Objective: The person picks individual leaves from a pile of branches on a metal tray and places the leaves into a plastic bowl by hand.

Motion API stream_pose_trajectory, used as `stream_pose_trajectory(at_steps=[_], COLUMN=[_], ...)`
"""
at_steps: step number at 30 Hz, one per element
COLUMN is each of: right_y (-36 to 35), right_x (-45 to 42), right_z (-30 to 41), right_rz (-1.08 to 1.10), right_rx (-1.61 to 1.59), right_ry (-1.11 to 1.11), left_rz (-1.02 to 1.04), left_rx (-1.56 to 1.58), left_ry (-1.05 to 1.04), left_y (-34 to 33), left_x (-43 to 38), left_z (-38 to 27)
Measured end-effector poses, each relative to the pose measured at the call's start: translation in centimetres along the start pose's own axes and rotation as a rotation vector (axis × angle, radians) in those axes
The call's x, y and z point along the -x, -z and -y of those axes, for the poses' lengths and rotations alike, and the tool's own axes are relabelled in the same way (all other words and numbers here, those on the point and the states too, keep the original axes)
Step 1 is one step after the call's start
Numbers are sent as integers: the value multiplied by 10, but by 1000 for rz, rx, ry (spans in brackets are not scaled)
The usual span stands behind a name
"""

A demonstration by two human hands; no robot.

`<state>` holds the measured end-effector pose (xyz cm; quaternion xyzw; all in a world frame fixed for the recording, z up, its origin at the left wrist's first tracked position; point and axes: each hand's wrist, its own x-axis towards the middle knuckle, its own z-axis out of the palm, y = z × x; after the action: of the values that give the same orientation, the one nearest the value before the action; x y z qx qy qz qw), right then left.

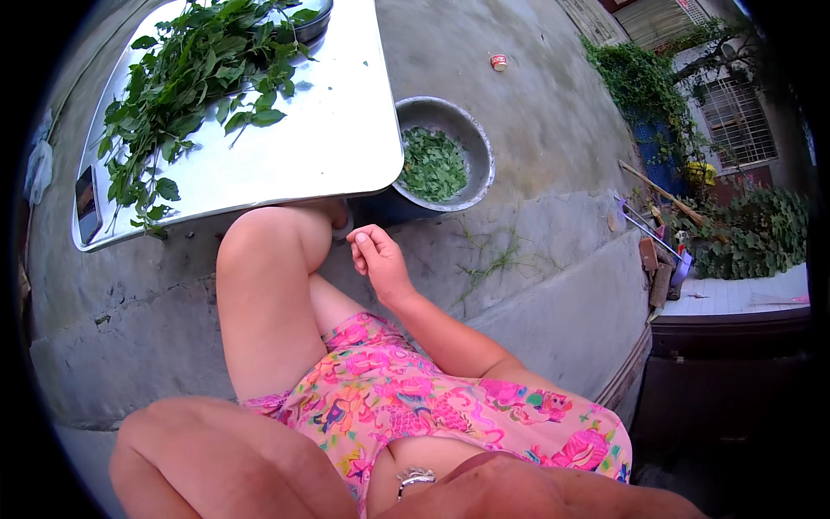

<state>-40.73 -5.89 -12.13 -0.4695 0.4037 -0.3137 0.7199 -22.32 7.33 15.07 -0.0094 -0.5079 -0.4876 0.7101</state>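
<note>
My right hand (pixel 379 263) hovers beside my bent leg, a little below the near corner of a shiny metal-topped table (pixel 311 149). Its fingers are curled in with the thumb against them, and nothing shows in it. My left hand is out of view. Across the table lies a heap of leafy green stems (pixel 194 84). A dark phone (pixel 87 204) rests at the table's left edge. Just past the right corner stands a grey metal basin (pixel 481 149), partly covered by the tabletop. Loose green leaves (pixel 431 165) cover its bottom.
A dark round vessel (pixel 314 27) sits at the table's far edge, partly behind leaves. Thin green stems (pixel 506 256) litter the concrete ground. Farther off lies a small red and white cup (pixel 498 62). To the right are a wooden stick (pixel 661 188), bricks (pixel 648 253) and climbing plants (pixel 635 84).
</note>
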Motion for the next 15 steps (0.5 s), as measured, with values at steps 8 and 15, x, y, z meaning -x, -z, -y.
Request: stream_pose_trajectory(at_steps=[8,15], right_y=[-25,-58], right_x=[4,26], right_z=[13,-7], right_rz=[62,126], right_rx=[-104,-459], right_ry=[6,-219], left_rz=[-60,-116], left_rx=[-18,-360], left_ry=[122,322], left_y=[8,102], left_x=[14,71], left_z=[-27,-20])
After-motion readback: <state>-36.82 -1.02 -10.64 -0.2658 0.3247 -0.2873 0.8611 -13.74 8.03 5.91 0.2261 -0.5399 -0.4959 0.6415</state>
